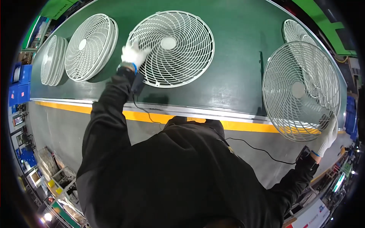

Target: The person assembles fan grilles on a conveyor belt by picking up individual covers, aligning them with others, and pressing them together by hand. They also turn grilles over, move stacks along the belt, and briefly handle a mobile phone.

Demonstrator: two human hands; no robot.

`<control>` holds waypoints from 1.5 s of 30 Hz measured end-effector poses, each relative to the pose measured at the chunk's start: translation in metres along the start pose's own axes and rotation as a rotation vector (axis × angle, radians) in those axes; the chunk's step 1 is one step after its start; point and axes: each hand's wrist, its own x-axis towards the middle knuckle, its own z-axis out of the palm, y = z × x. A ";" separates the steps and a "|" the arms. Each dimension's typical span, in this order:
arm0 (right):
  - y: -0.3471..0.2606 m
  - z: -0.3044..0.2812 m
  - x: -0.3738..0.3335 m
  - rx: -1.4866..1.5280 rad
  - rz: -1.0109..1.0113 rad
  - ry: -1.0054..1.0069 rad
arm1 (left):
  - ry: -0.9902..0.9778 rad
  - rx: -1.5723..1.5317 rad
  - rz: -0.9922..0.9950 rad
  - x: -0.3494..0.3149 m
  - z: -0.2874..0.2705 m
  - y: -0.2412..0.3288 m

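My left hand (135, 54), in a white glove, lies at the left edge of a round white fan grille (168, 43) that rests flat on the green table. Its fingers are spread, with the thumb reaching over the spiral ribs. Far to the right, my gloved right hand (330, 135) is closed on the lower right rim of another fan grille (298, 90). This one is tilted up at the table's front edge and partly overlaps more grilles (294, 30) behind it. The fingertips of my right hand show through its ribs.
Two stacks of white grilles, a larger stack (89, 47) and a smaller stack (53, 60), stand at the left on the green table (235, 49). A yellow strip (243, 126) runs below the front edge. Thin black cables (262, 151) hang from both wrists.
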 end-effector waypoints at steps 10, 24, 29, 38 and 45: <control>0.008 0.030 -0.050 0.577 0.244 0.123 | 0.021 -0.085 0.191 -0.089 0.033 -0.005; -0.075 0.135 -0.044 0.730 0.350 -0.250 | -0.689 -1.377 -0.263 -0.115 -0.098 0.134; -0.099 0.140 -0.047 0.807 0.377 -0.400 | -0.700 -1.616 -0.187 -0.117 -0.094 0.135; -0.056 0.138 -0.015 0.668 0.152 -0.340 | -0.016 -0.953 0.308 -0.157 -0.097 0.142; -0.091 0.145 -0.035 0.839 0.284 -0.301 | 0.304 -0.475 0.650 -0.224 -0.104 0.170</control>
